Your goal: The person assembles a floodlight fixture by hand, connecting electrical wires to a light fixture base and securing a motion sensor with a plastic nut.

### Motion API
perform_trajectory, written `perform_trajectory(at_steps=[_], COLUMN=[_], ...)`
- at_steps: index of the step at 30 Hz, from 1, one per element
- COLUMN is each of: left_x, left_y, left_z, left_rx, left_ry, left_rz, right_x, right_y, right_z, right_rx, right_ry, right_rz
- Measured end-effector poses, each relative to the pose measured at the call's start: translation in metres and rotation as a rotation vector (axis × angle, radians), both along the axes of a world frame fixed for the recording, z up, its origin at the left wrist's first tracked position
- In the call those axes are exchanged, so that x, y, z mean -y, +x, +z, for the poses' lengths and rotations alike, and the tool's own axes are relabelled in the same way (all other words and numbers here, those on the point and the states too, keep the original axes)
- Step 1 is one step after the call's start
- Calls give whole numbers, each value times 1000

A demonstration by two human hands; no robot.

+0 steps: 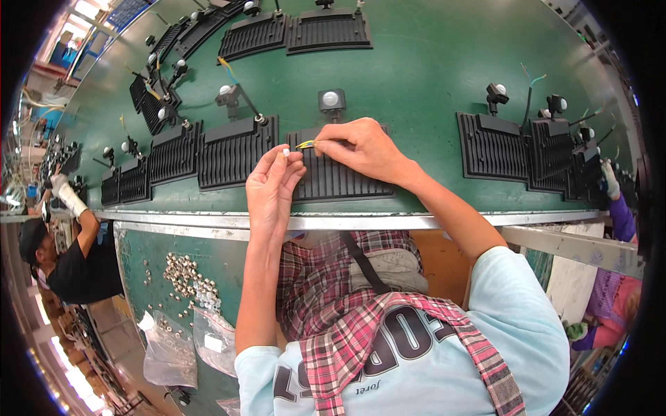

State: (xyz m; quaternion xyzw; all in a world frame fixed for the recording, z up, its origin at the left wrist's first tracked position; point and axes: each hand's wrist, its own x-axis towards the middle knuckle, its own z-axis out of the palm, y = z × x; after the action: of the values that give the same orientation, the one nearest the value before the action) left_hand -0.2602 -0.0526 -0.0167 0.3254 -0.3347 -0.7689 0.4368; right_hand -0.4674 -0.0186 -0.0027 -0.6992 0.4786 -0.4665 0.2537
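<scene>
My left hand (272, 186) pinches a small white plastic piece (286, 152) between thumb and fingertips. Just to its right, my right hand (364, 148) is closed on a cable whose thin coloured wires (305, 144), yellow-green among them, stick out toward the white piece. A small gap seems to lie between wires and piece. Both hands are above a black finned floodlight housing (340, 182) lying flat on the green bench. A motion sensor with a white dome (331, 100) stands at its far edge. Most of the cable is hidden by my right hand.
More finned housings with sensors lie left (232, 156), right (491, 149) and far (328, 31) on the green bench (409, 76). A lower surface holds metal nuts (182, 270) and clear plastic bags (170, 353). One co-worker (73, 256) works at left, another (614, 291) at right.
</scene>
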Motion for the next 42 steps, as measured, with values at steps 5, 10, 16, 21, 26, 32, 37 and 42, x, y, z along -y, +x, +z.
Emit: perform_trajectory(at_steps=[5, 10, 16, 21, 26, 32, 37, 42], left_x=[4, 0, 2, -3, -3, -3, -8, -4], left_y=[-14, -18, -16, -23, -28, -37, -22, 95], left_z=[-8, -9, -13, -12, -8, 0, 0, 19], left_rx=[5, -38, -103, -66, -93, 265, 279, 1082], left_ry=[-55, -33, -19, -49, -58, -237, -303, -764], left_rz=[-27, -1, -1, -34, -6, -54, -89, 189], right_x=[2, 2, 1, 0, 3, -4, -3, -2], right_y=[1, 0, 1, 0, 2, 6, 6, 7], right_z=[-6, -5, -6, -5, -7, 11, 6, 4], right_rx=[-8, -27, -25, -45, -31, -9, -42, -128], right_ry=[-10, -7, 20, 15, -6, 140, 23, 7], right_rz=[-61, -75, -71, -84, -13, -3, 86, 1])
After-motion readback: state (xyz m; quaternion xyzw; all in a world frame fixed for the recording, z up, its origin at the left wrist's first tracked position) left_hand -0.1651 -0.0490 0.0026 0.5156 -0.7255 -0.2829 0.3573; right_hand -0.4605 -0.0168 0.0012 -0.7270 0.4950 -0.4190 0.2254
